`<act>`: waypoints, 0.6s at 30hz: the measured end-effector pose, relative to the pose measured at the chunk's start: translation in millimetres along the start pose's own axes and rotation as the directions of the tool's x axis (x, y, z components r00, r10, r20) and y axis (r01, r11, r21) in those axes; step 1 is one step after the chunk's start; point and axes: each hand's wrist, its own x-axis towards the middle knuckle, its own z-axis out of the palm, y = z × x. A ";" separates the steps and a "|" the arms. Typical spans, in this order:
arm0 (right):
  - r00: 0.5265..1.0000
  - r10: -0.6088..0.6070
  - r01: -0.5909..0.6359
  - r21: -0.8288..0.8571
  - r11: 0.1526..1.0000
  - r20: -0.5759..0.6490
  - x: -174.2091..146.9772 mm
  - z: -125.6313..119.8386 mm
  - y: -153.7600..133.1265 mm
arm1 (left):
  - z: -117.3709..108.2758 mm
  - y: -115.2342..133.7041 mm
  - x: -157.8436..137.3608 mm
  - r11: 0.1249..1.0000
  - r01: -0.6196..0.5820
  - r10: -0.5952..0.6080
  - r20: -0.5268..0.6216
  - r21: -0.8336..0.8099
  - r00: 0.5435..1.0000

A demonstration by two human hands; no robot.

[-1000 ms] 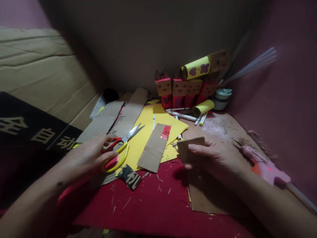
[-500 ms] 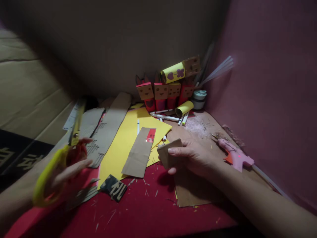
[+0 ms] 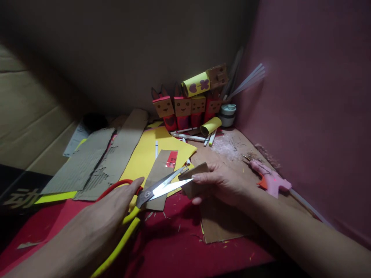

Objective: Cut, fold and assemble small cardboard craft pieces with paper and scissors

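My left hand (image 3: 111, 210) is closed on scissors (image 3: 147, 194) with yellow and red handles. Their blades are spread and point right, toward a small piece of brown cardboard (image 3: 193, 189). That piece is pinched between thumb and fingers of my right hand (image 3: 218, 179); one blade tip overlaps its left edge, and I cannot tell whether it touches. Behind the blades lies a cardboard strip (image 3: 164, 164) with a red label. It rests partly on yellow paper (image 3: 139, 150). Beneath my right hand a flat brown cardboard sheet (image 3: 222, 227) lies on the red tabletop (image 3: 174, 247).
Cardboard figures (image 3: 182, 108) with drawn faces stand at the back, another lying across them. Near them are a yellow tube (image 3: 211, 126), markers (image 3: 189, 137) and a lidded jar (image 3: 228, 115). A pink glue gun (image 3: 269, 177) lies right, by the wall. Corrugated cardboard (image 3: 81, 162) lies left.
My left hand has swung the scissors down and right, from upright to pointing at the cardboard piece, blades now spread. My right hand still holds the piece. The view has shifted slightly.
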 end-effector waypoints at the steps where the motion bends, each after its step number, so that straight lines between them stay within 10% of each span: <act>1: 1.000 0.000 0.000 -0.002 1.000 0.004 0.3 -0.3 0.5 | -0.3 0.6 2.1 0.999 -0.037 0.036 0.040 0.019 0.999; 18: 1.000 0.006 -0.006 -0.010 1.000 0.005 1.1 1.1 1.0 | -2.4 5.4 9.7 0.993 -0.112 0.113 0.045 -0.033 0.993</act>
